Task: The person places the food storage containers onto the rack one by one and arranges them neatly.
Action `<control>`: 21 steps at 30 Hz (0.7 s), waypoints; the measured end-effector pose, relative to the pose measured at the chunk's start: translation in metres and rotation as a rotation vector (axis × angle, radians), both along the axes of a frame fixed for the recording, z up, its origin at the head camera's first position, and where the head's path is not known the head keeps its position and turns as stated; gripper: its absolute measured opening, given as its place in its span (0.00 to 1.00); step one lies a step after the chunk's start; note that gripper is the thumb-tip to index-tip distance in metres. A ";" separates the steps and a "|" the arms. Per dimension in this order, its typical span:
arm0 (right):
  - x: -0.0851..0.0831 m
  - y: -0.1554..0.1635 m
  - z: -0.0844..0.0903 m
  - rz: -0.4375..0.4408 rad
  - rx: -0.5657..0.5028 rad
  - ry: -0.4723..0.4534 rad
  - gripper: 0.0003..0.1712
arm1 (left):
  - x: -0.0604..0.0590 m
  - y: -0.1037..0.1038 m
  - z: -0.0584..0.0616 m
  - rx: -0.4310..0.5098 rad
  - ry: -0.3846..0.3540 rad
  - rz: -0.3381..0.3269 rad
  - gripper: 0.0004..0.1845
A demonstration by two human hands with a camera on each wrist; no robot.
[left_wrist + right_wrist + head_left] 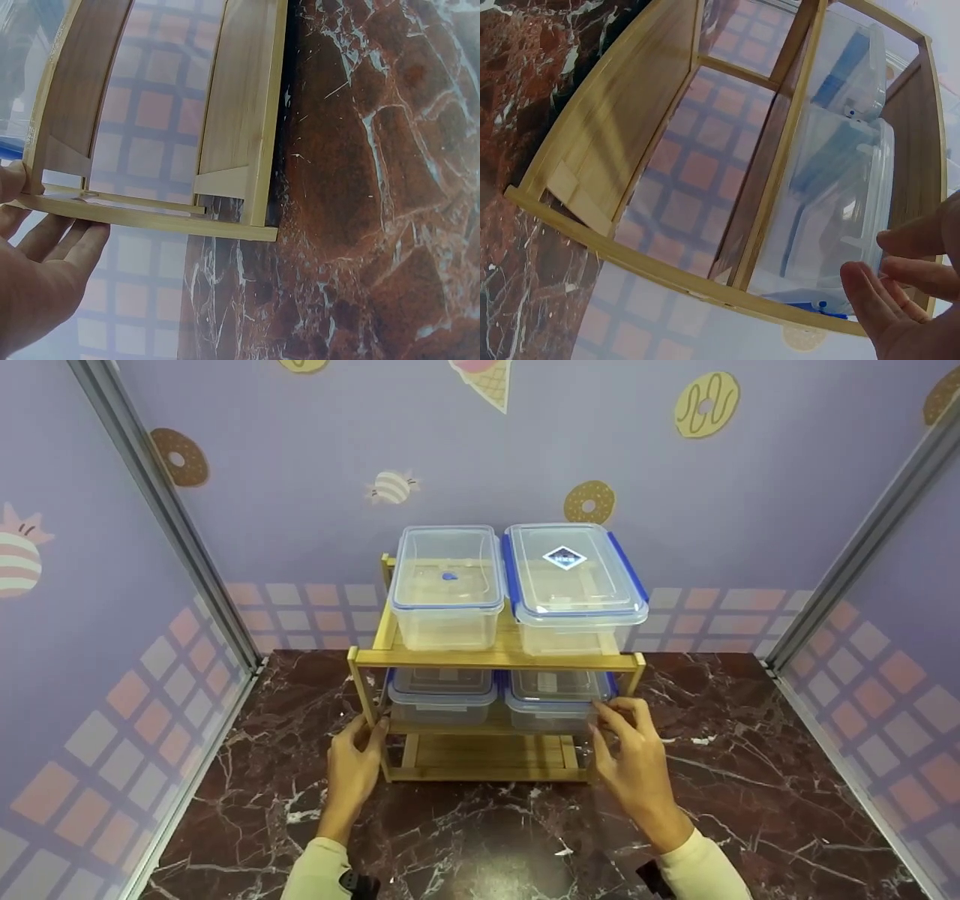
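A bamboo rack point(495, 658) stands on the marble table. Two clear lidded containers sit on its top shelf, the left one point(448, 585) plain and the right one point(574, 585) with blue clips. Below, on the middle shelf, are the lower left container point(441, 694) and the lower right container point(559, 697). My left hand point(358, 750) grips the rack's left front post point(150, 217), thumb on one side and fingers on the other. My right hand point(626, 735) is at the right front post, with lightly bent fingers point(885, 281) reaching to the lower right container's point(840, 195) front corner, clasping nothing.
The dark red marble table point(750, 780) spreads on both sides of the rack and in front of it. Purple patterned walls with metal corner rails point(172, 525) close in the left, back and right. The rack's bottom shelf point(487, 754) holds nothing.
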State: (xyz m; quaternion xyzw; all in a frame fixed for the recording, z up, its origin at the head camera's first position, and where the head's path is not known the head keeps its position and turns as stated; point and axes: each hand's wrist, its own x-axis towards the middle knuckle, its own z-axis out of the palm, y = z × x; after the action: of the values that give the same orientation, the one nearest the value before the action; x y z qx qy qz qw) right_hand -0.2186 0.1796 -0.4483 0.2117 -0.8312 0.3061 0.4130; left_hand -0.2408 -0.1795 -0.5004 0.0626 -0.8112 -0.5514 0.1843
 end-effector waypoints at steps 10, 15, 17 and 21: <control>0.006 0.004 -0.004 0.150 -0.110 -0.005 0.16 | 0.003 0.004 0.001 -0.248 0.005 0.093 0.17; 0.020 0.012 0.000 0.165 -0.110 -0.006 0.14 | 0.013 0.000 0.003 -0.347 0.036 0.169 0.19; 0.028 0.017 0.002 0.167 -0.101 -0.018 0.15 | 0.019 -0.003 0.003 -0.364 0.056 0.206 0.17; 0.049 0.029 0.006 0.152 -0.084 -0.054 0.16 | 0.037 -0.004 0.002 -0.415 0.110 0.256 0.12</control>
State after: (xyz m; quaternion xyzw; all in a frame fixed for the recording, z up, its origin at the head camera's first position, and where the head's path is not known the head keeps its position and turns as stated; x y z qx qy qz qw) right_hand -0.1696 0.2088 -0.4427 0.2484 -0.8101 0.3765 0.3746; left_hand -0.2037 -0.1834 -0.4982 0.0955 -0.8812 -0.3479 0.3056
